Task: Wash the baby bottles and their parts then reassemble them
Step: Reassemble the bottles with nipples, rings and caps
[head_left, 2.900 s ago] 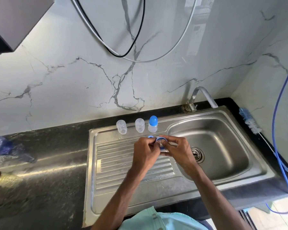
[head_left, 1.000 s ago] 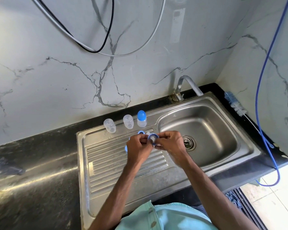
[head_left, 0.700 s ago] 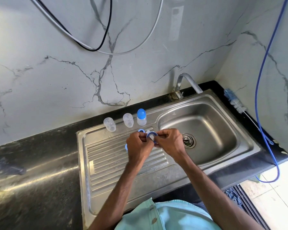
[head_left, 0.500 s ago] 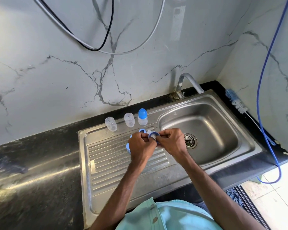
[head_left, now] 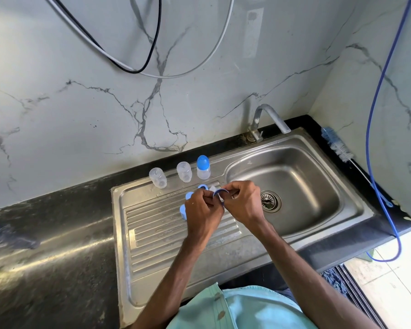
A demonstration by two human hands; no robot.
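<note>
Over the drainboard [head_left: 152, 233], head view: my left hand [head_left: 203, 210] and right hand [head_left: 243, 205] both pinch the blue collar ring [head_left: 220, 192], held off the steel, I judge, to seat a teat; the teat is hardly visible. Behind, two clear bottles [head_left: 157, 178] stand seemingly mouth-down to drain, with nothing showing inside. The capped bottle [head_left: 203, 169] looks finished. Loose blue parts [head_left: 183, 210] wait beside my left hand.

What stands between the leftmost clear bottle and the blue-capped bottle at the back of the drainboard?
One more clear bottle without a cap, in line with the leftmost clear bottle and the blue-capped bottle. The head view shows this.
</note>
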